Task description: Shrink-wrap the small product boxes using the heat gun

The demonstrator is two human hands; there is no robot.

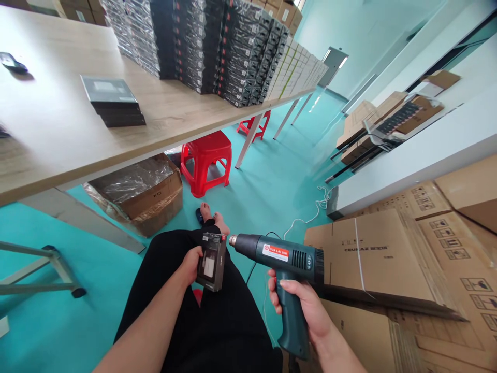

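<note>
My left hand (191,263) holds a small black box wrapped in clear film (212,261) upright over my lap. My right hand (302,310) grips the handle of a dark green heat gun (285,256) with a red label. The gun's metal nozzle (233,240) points left and sits right at the box's upper right corner. I am seated, with black trousers and bare feet visible below the box.
A wooden table (58,150) at left carries a short stack of black boxes (112,101) and tall rows of wrapped boxes (217,46). Under it are a cardboard carton (143,194) and red stools (205,160). Cardboard cartons (388,259) are piled at right. A white cable (310,212) lies on the teal floor.
</note>
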